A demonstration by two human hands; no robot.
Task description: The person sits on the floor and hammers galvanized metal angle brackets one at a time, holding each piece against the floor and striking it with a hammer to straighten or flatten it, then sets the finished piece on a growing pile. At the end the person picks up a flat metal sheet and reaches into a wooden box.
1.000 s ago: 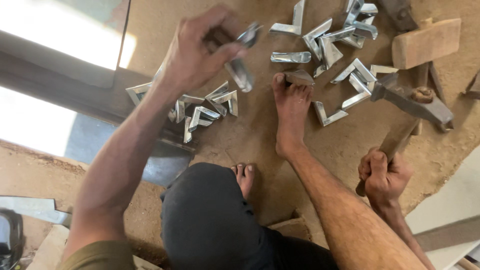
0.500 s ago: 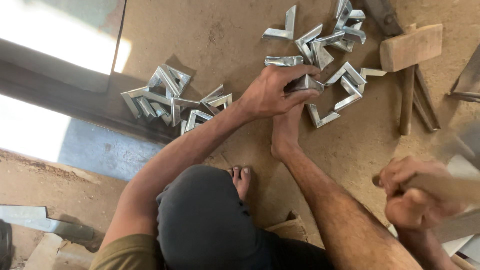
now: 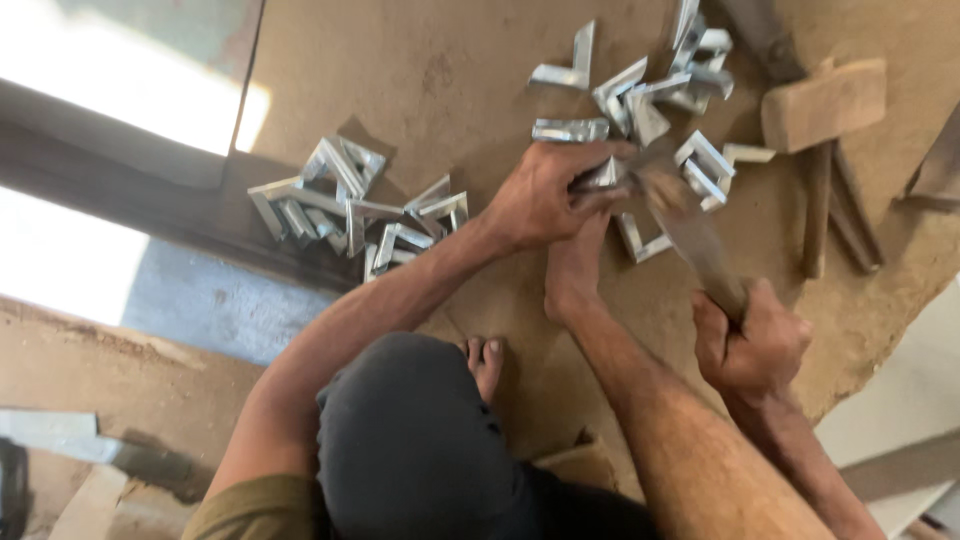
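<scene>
A: Status, left to right?
B: One bracket pile lies at the left. Left hand clamps a bracket on the floor, against the foot. Right hand grips the hammer, now swung down onto it.
A: Remaining?
B: The far pile.

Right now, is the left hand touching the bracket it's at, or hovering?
Touching. The head view shows the left hand closed over a bent metal bracket, fingers wrapped on it with no gap, pinning it to the floor.
</scene>
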